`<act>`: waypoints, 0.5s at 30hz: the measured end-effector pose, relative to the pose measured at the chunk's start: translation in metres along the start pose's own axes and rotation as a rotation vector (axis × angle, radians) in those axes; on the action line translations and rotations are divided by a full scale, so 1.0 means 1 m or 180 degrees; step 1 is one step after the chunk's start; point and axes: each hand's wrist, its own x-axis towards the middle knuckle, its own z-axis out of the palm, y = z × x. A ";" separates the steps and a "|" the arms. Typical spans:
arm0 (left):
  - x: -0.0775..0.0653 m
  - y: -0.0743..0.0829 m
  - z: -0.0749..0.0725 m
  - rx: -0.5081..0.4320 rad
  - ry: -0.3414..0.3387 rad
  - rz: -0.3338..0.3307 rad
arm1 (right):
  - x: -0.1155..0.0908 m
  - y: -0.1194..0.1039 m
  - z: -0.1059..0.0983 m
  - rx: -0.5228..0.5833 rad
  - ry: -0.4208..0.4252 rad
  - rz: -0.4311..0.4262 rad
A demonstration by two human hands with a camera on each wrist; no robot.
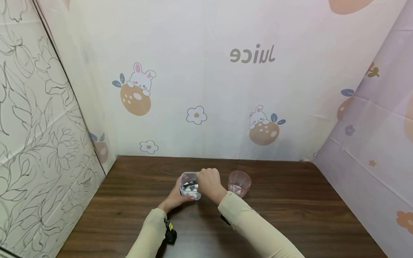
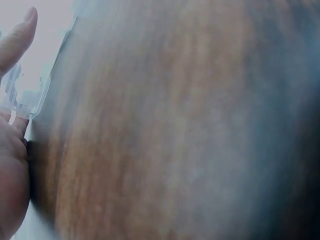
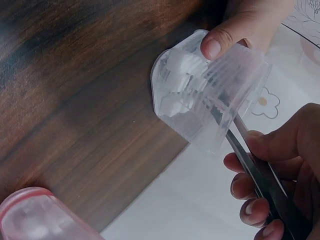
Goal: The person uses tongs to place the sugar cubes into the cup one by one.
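Note:
My left hand (image 1: 175,197) grips a clear plastic container (image 3: 240,75) by its side, thumb across the near wall. The container stands on the table with its mouth upward, and several small white pieces (image 3: 181,75) lie at its bottom. In my right hand (image 1: 210,183) is a pair of dark metal tweezers (image 3: 260,182), pinched between thumb and fingers. The tips of the tweezers reach down inside the container; whether they touch a white piece is hard to tell. The left wrist view catches only part of the left hand (image 2: 12,175) and the container's edge.
A pink see-through cup (image 1: 240,182) stands on the table just right of my right hand, with something pale in its bottom. The brown wooden table (image 1: 284,215) ends at a patterned cloth wall (image 1: 206,89) behind, with more cloth at both sides.

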 end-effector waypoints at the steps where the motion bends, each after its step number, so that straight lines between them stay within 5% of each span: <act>1: 0.000 0.000 0.000 0.0001 -0.0012 -0.0019 | 0.000 0.000 0.000 0.0002 -0.0006 0.0013; 8: -0.002 0.010 -0.001 0.0098 -0.0114 -0.0260 | 0.001 0.000 0.006 0.0050 -0.0062 0.0076; 15: -0.001 0.009 -0.001 -0.0020 -0.0085 -0.0179 | 0.002 0.001 0.006 0.0064 -0.0074 0.0049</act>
